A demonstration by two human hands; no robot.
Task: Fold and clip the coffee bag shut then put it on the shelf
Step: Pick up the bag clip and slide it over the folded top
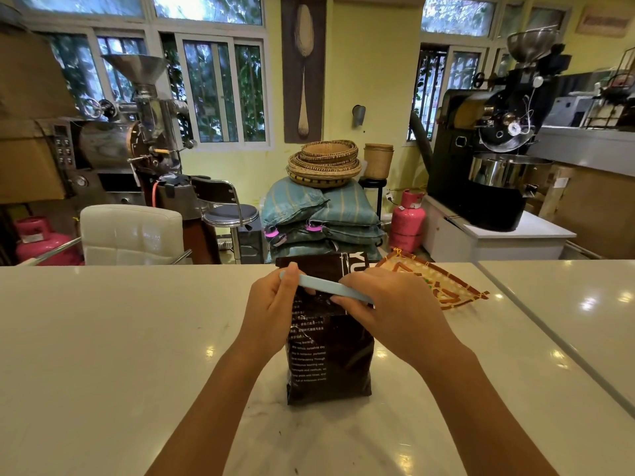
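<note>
Both your hands are on the pale blue clip (pixel 335 287), which lies slanted across the upper part of the coffee bag (pixel 330 355). Your left hand (pixel 271 309) pinches the clip's far-left end between thumb and fingers, and your right hand (pixel 395 309) is curled over its right end, fingers pressing down along the bar. The bag stands upright on the white tabletop (pixel 120 338), near its middle and directly ahead of you, with its top flap rising behind the clip

From here the likeliest slip is a clip that closes on only part of the fold: it sits at an angle, so one corner of the folded top may escape the bar and the bag would not seal. Pressing hard on just one end could also tip the bag backward or sideways, since nothing braces it but your two hands. If the fold loosens while you squeeze, the clip may bite on a single layer and slide off once you lift the bag

Whether the clip has latched you cannot tell, because your right hand covers its closing end. How many folds the bag top has is hidden behind the clip and your fingers. No shelf can be picked out with certainty. A patterned woven mat (pixel 436 283) lies just behind the bag to the right, partly blocked by your right hand
</note>
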